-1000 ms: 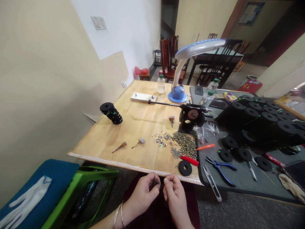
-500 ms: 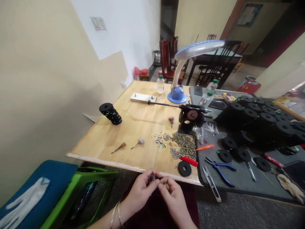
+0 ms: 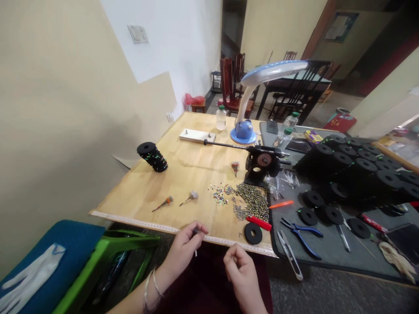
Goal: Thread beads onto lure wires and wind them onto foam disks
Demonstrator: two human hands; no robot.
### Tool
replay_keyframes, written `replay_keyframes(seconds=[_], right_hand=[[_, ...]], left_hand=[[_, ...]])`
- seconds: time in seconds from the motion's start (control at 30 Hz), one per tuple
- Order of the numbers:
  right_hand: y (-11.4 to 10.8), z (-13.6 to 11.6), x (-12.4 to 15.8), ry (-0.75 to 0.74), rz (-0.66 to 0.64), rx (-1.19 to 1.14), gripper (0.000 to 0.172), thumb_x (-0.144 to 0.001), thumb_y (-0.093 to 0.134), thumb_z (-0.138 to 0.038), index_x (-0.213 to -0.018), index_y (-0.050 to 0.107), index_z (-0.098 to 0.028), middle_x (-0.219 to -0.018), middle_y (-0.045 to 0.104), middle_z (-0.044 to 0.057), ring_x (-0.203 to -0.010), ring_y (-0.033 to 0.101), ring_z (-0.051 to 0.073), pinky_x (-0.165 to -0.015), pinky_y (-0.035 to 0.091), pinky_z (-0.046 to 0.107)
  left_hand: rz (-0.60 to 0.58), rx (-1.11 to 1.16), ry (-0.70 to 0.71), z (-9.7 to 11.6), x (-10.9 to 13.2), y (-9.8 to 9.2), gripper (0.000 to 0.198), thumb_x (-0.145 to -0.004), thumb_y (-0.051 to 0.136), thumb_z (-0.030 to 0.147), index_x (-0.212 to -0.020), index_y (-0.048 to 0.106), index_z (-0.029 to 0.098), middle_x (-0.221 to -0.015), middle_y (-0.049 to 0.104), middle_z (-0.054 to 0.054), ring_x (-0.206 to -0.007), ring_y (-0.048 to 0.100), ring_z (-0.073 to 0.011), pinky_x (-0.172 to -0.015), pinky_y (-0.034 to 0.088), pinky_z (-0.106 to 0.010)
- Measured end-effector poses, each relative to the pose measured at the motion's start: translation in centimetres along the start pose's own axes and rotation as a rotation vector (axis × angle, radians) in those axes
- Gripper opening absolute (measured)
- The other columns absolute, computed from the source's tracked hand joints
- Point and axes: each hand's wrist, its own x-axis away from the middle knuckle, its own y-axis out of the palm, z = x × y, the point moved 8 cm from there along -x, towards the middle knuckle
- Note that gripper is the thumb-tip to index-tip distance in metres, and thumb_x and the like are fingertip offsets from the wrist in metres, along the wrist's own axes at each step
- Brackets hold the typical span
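My left hand (image 3: 187, 242) is closed at the table's front edge. Between its thumb and fingers sits a small dark object with a pale end showing below; its kind is too small to make out. Apart from it, to the right, my right hand (image 3: 239, 264) is held in a pinch with curled fingers, and anything inside is hidden. A black foam ring (image 3: 253, 233) and a red lighter-like object (image 3: 259, 223) lie just beyond my right hand. Two small bundles with tufted ends, one orange-banded (image 3: 163, 203) and one pale (image 3: 189, 197), lie beyond my left hand.
Loose small metal pieces (image 3: 253, 198) and coloured beads (image 3: 221, 194) cover part of the wooden table. A black winding machine (image 3: 262, 161) stands behind them. Blue pliers (image 3: 303, 235), tweezers (image 3: 290, 255) and many black foam spools (image 3: 363, 168) lie right; a foam stack (image 3: 152, 157) stands left.
My hands were together and have parted. The left has shifted left and slightly up with the small dark object; the right has moved slightly right.
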Motion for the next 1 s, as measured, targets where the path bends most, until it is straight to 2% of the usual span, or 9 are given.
replay_keyframes(seconds=[0.13,0.23,0.37,0.43,0.53,0.73,0.87,0.93,1.0], right_hand=[[0.2,0.4,0.0,0.061,0.011,-0.16,0.022,-0.076,0.061,-0.034,-0.065,0.049,-0.019,-0.05,0.037,-0.009,-0.043,0.029,0.008,-0.042,0.022,0.02],[0.5,0.2,0.0,0.067,0.006,-0.179,0.025,-0.075,0.065,-0.036,-0.065,0.05,-0.019,-0.049,0.038,-0.009,-0.042,0.03,0.007,-0.042,0.022,0.02],[1.0,0.3,0.1,0.091,-0.041,-0.185,0.026,-0.074,0.065,-0.037,-0.064,0.05,-0.018,-0.047,0.038,-0.009,-0.041,0.029,0.007,-0.042,0.022,0.02],[1.1,0.5,0.1,0.099,-0.061,-0.187,0.025,-0.075,0.064,-0.037,-0.064,0.051,-0.018,-0.046,0.038,-0.009,-0.041,0.029,0.007,-0.043,0.021,0.02],[1.1,0.8,0.1,0.098,-0.08,-0.18,0.025,-0.077,0.063,-0.035,-0.065,0.051,-0.018,-0.046,0.039,-0.009,-0.041,0.029,0.007,-0.043,0.021,0.02],[0.9,0.7,-0.1,0.098,-0.088,-0.126,0.023,-0.077,0.063,-0.032,-0.064,0.051,-0.018,-0.046,0.037,-0.009,-0.043,0.028,0.007,-0.043,0.02,0.021],[1.2,0.5,0.0,0.12,-0.099,-0.145,0.022,-0.076,0.061,-0.032,-0.065,0.05,-0.018,-0.047,0.035,-0.01,-0.043,0.026,0.007,-0.043,0.018,0.021],[1.4,0.6,0.0,0.138,-0.108,-0.164,0.021,-0.076,0.06,-0.033,-0.065,0.049,-0.018,-0.047,0.034,-0.01,-0.043,0.024,0.007,-0.043,0.017,0.021],[1.5,0.9,0.1,0.152,-0.111,-0.175,0.02,-0.075,0.06,-0.032,-0.066,0.049,-0.018,-0.047,0.033,-0.011,-0.043,0.023,0.007,-0.042,0.017,0.021]], left_hand=[[-0.128,-0.069,-0.1,-1.2,0.6,0.5,0.01,-0.069,0.058,0.022,-0.074,0.063,0.015,-0.052,0.038,0.008,-0.049,0.033,-0.0095,-0.049,0.026,-0.021],[-0.179,-0.113,-0.105,-1.7,1.1,1.2,0.013,-0.066,0.06,0.019,-0.076,0.066,0.015,-0.052,0.036,0.009,-0.052,0.032,-0.0101,-0.052,0.026,-0.022],[-0.232,-0.051,-0.1,-1.6,1.2,2.5,0.022,-0.067,0.067,0.026,-0.087,0.07,0.016,-0.054,0.035,0.009,-0.053,0.03,-0.0102,-0.052,0.025,-0.022],[-0.268,-0.013,-0.12,-1.4,1.1,3.1,0.021,-0.069,0.068,0.032,-0.08,0.07,0.015,-0.054,0.039,0.007,-0.053,0.031,-0.0098,-0.05,0.024,-0.021],[-0.242,-0.009,-0.149,-0.8,0.8,3.1,0.024,-0.069,0.068,0.039,-0.067,0.065,0.015,-0.053,0.043,0.006,-0.051,0.031,-0.0092,-0.047,0.022,-0.021],[-0.177,-0.017,-0.106,0.3,0.5,2.0,0.025,-0.069,0.068,0.039,-0.067,0.063,0.015,-0.051,0.04,0.008,-0.05,0.031,-0.0089,-0.048,0.025,-0.021],[-0.162,-0.049,-0.072,-0.5,0.4,1.5,0.02,-0.068,0.069,0.03,-0.08,0.068,0.014,-0.051,0.032,0.01,-0.051,0.029,-0.0091,-0.051,0.025,-0.021],[-0.201,-0.045,-0.076,-1.1,0.4,1.7,0.027,-0.067,0.07,0.028,-0.091,0.07,0.015,-0.052,0.029,0.011,-0.051,0.027,-0.0089,-0.051,0.023,-0.021],[-0.258,-0.027,-0.09,-1.3,0.6,2.2,0.029,-0.067,0.071,0.03,-0.092,0.071,0.015,-0.052,0.03,0.01,-0.051,0.027,-0.0087,-0.051,0.023,-0.021]])
